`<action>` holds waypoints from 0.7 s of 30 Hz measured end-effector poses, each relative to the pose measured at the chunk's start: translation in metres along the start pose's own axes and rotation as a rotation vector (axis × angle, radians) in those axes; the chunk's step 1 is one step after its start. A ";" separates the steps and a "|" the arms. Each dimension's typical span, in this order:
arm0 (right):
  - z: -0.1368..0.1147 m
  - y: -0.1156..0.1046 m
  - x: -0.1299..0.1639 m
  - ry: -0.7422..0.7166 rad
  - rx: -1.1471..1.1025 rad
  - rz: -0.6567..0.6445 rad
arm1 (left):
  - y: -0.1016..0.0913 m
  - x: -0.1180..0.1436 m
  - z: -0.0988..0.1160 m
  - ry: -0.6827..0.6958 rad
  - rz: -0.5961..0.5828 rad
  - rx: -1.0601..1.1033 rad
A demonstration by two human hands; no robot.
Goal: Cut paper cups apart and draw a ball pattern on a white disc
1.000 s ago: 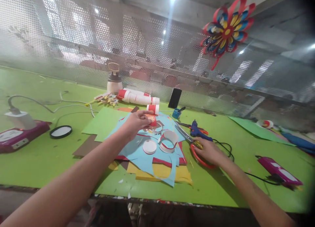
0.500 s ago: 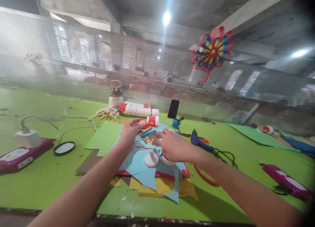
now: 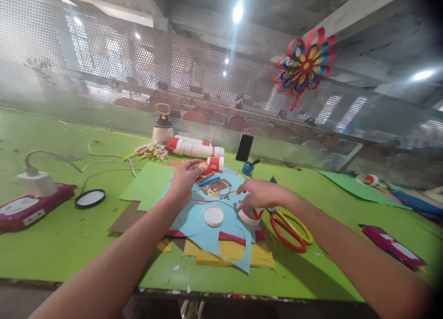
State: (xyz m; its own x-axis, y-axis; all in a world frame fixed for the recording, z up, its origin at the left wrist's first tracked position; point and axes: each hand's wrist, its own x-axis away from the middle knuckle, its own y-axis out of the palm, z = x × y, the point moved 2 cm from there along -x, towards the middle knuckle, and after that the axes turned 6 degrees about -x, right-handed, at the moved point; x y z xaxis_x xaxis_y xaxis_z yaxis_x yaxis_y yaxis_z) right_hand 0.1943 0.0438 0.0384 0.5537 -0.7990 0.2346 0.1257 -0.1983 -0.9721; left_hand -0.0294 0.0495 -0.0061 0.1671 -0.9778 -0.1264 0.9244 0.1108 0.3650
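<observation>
My left hand (image 3: 185, 178) is closed at the fingertips on a red paper cup piece (image 3: 202, 167) with a gold print, beside a red-and-white paper cup (image 3: 216, 163). My right hand (image 3: 265, 193) hovers with fingers apart and curved, just above a cut red-and-white cup (image 3: 249, 215); whether it touches the cup is unclear. Between the hands a pale ring (image 3: 228, 190) and a blue pen-like tool (image 3: 209, 181) lie on light blue paper (image 3: 190, 217). A white round disc (image 3: 213, 216) lies nearer me.
Red-and-yellow-handled scissors (image 3: 289, 231) lie by my right forearm. Behind are stacked cups (image 3: 197, 148), a spray bottle (image 3: 162, 130), a phone (image 3: 244, 147) and a blue pot (image 3: 248, 168). Purple power strips (image 3: 392, 246) lie at both sides. A paper flower (image 3: 306, 65) hangs above.
My right hand has moved right, away from the ring, and the cut cup beneath it has shifted right too. The scissors' handles have come into fuller view. My left hand keeps its hold.
</observation>
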 end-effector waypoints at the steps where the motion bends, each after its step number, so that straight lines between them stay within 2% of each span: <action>1: 0.004 0.001 0.004 0.023 -0.004 0.012 | 0.000 0.000 0.000 -0.002 0.003 -0.001; 8: 0.015 0.016 0.017 0.172 0.021 0.136 | 0.000 0.001 -0.001 -0.010 -0.003 -0.017; 10: 0.018 0.011 0.014 0.192 0.021 0.202 | 0.002 0.003 -0.004 -0.019 -0.033 -0.036; 13: 0.029 -0.012 -0.001 0.175 0.003 0.307 | 0.007 0.007 -0.007 -0.036 -0.119 -0.085; 17: 0.040 -0.061 -0.051 0.181 -0.006 0.491 | 0.019 0.016 -0.012 -0.032 -0.302 -0.193; 19: 0.035 -0.081 -0.090 0.194 -0.006 0.561 | 0.025 0.022 -0.016 -0.001 -0.396 -0.255; 21: 0.022 -0.090 -0.133 0.186 -0.013 0.572 | 0.030 0.025 -0.022 0.044 -0.462 -0.319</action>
State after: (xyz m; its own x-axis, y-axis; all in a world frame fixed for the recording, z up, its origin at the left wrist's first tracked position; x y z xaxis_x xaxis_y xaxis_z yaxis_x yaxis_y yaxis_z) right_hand 0.1280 0.1804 0.0949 0.3767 -0.8668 -0.3267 -0.1606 0.2862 -0.9446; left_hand 0.0097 0.0320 -0.0189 -0.2723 -0.9298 -0.2476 0.9615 -0.2726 -0.0339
